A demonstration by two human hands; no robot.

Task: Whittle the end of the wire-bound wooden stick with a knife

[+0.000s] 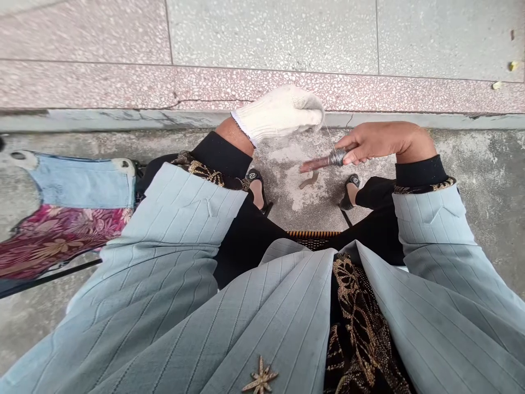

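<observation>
My left hand (283, 112), in a white knit glove, is closed in a pinch on a thin thread (329, 135) that runs down to the right. My right hand (383, 142), bare, grips a slim brownish stick (315, 163) with grey thread wound round its middle (337, 157). The stick points left, roughly level. Both hands are held above my knees, over the concrete ground (295, 191). I am seated, in a pale blue pinstriped jacket and black trousers, and my sandalled feet (256, 189) show below the hands.
A seat with denim and pink floral cloth (69, 213) stands at my left on a thin dark frame. A raised terrazzo step (246, 87) runs across ahead. The woven seat edge (314, 236) shows between my legs. Small yellow scraps (512, 65) lie far right.
</observation>
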